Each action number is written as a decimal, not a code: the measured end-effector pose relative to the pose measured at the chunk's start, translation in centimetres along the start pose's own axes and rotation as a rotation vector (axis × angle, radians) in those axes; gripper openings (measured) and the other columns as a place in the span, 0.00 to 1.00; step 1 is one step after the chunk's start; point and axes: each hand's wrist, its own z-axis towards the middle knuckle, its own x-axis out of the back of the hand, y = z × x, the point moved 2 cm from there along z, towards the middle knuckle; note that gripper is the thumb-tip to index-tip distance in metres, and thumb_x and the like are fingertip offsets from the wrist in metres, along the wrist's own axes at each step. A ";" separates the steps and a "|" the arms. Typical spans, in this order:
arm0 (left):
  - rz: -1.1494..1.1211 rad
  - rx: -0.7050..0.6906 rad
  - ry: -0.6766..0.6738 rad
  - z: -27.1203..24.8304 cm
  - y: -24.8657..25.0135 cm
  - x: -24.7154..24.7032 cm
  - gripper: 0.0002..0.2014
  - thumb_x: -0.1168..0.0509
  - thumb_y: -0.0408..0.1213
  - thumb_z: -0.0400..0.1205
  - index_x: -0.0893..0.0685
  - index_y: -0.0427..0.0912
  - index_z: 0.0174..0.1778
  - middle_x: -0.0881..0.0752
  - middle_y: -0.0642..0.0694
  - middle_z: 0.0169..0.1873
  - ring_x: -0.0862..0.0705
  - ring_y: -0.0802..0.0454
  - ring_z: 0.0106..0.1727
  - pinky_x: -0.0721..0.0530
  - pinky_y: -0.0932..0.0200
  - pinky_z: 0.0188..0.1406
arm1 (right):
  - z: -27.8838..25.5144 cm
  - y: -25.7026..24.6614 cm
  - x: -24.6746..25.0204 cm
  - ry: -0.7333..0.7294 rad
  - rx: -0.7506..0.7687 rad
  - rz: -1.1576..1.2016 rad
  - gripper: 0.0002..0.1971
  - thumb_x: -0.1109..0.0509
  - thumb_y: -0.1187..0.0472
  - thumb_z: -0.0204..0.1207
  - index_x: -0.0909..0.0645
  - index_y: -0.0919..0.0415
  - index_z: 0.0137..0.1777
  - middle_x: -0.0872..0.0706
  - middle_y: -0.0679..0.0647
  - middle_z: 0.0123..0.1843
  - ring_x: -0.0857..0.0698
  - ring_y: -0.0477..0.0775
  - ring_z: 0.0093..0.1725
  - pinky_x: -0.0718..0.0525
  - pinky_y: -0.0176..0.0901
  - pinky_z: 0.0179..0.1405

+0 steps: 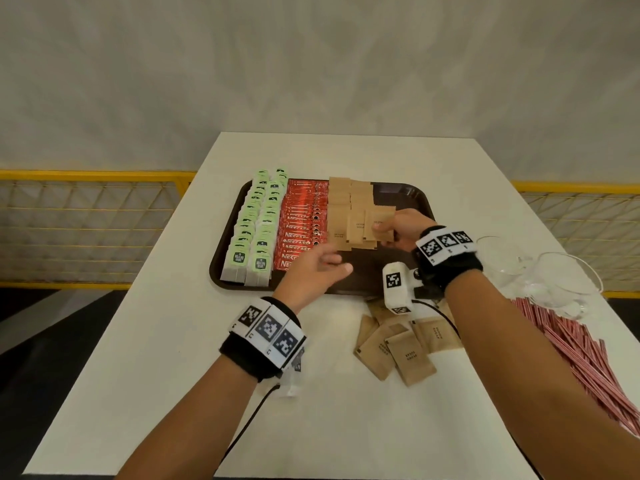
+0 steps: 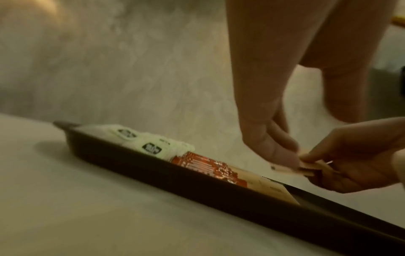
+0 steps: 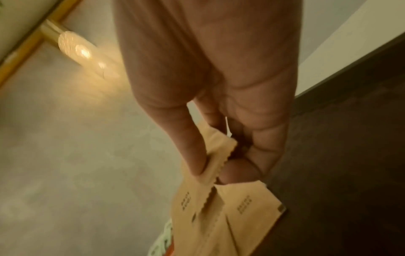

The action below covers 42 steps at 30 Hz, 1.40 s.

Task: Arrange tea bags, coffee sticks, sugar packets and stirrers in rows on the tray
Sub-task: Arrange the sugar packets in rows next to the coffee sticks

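Sugar packets (image 1: pixel 377 225) — pinched in right hand (image 1: pixel 403 230) over tray (image 1: pixel 408 195); left hand (image 1: pixel 320 268) just beside, seemingly loose.

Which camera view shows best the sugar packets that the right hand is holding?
The right wrist view: the sugar packets fill it, pinched by the right hand, their serrated edges plain. The head view shows them small, fanned above the tray. The left wrist view shows them edge-on, blurred.

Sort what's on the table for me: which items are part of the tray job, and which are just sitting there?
Part of the job:
- tray
- tea bags
- coffee sticks
- sugar packets in the right hand
- loose sugar packets
- stirrers

Just lying about:
- two empty glasses
- yellow railing
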 end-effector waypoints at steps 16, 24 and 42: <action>0.885 -0.046 -0.299 1.0 -1.1 -2.2 0.19 0.41 0.36 0.85 0.24 0.48 0.72 0.29 0.40 0.68 0.33 0.42 0.72 0.31 0.43 0.70 | 2.2 0.3 -3.6 0.076 -0.086 -0.197 0.18 0.25 0.74 0.70 0.21 0.72 0.59 0.16 0.65 0.60 0.15 0.61 0.56 0.16 0.42 0.33; 0.896 -0.056 -0.283 1.2 -1.0 -2.4 0.18 0.42 0.35 0.85 0.23 0.49 0.72 0.28 0.41 0.68 0.32 0.42 0.71 0.32 0.47 0.71 | 2.2 0.5 -0.6 0.095 -0.119 0.007 0.08 0.32 0.73 0.76 0.21 0.71 0.54 0.17 0.67 0.62 0.16 0.62 0.60 0.15 0.52 0.53; 0.923 -0.077 -0.305 1.7 -1.1 -2.5 0.18 0.43 0.35 0.85 0.22 0.47 0.71 0.26 0.39 0.67 0.29 0.40 0.70 0.30 0.46 0.71 | 1.9 1.2 -0.3 0.140 -0.069 -0.328 0.09 0.20 0.73 0.63 0.19 0.68 0.33 0.13 0.71 0.47 0.13 0.61 0.37 0.12 0.46 0.30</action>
